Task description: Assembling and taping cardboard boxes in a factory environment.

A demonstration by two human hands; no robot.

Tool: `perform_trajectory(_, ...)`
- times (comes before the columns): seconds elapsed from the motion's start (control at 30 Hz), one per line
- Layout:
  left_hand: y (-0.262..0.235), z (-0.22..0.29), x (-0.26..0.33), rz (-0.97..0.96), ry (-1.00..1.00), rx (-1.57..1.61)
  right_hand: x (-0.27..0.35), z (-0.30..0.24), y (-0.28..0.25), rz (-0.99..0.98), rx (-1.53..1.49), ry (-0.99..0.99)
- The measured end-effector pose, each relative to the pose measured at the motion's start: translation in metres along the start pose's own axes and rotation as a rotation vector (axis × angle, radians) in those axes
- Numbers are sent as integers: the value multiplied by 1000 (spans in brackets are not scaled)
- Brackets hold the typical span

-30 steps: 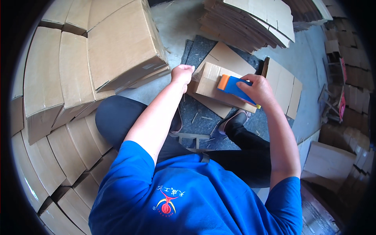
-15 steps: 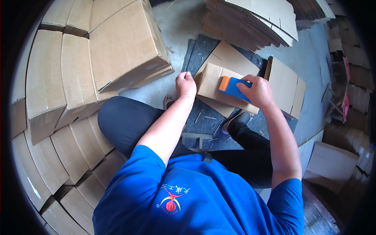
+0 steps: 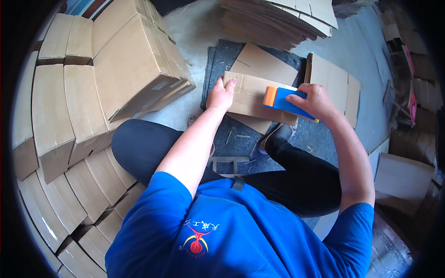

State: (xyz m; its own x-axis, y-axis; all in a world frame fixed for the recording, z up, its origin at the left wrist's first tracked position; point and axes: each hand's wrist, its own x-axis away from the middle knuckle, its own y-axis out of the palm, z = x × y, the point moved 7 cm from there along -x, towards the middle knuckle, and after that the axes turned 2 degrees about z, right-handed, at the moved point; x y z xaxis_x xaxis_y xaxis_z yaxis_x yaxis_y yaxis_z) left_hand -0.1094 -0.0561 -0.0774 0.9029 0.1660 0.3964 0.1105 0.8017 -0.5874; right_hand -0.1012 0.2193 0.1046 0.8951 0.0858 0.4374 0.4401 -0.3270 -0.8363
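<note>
A narrow cardboard box [image 3: 248, 98] lies crosswise in front of me. My left hand [image 3: 221, 94] holds its left end, the thumb on top and the fingers over the far side. In my right hand [image 3: 316, 102] is a blue block-shaped tape dispenser [image 3: 291, 103] with an orange end pointing left, resting on or just above the top of the box's right part. My right fingers wrap round its right end. Under the box, a flat cardboard sheet [image 3: 264, 65] lies on a dark mat [image 3: 227, 55].
Stacked cartons [image 3: 134, 69] rise on my left. Piles of flattened cardboard [image 3: 278, 21] stand ahead, and another folded carton [image 3: 331, 85] lies to the right of the box. My feet and a small metal frame [image 3: 229, 160] are below the box. More cardboard [image 3: 403, 176] stands at the far right.
My left hand, a closed fist beside the box before, now grips the box's left end. My right hand has shifted slightly right with the tape dispenser. The whole view has shifted a little.
</note>
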Motion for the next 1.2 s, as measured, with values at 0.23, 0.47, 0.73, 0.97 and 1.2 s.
perform_trajectory(0.23,11,-13,-7,23,48,159,26,71,-12,6,-86,67)
perform_trajectory(0.47,4,-2,0,43,9,16,22,87,2,28,-20,39)
perform_trajectory(0.73,3,99,56,348,542,-694,23,87,1,59,2,8)
perform_trajectory(0.97,107,155,124,-181,646,-655,20,90,4,62,-38,-19)
perform_trajectory(1.2,118,159,123,-131,579,-665,21,110,6,16,-158,17)
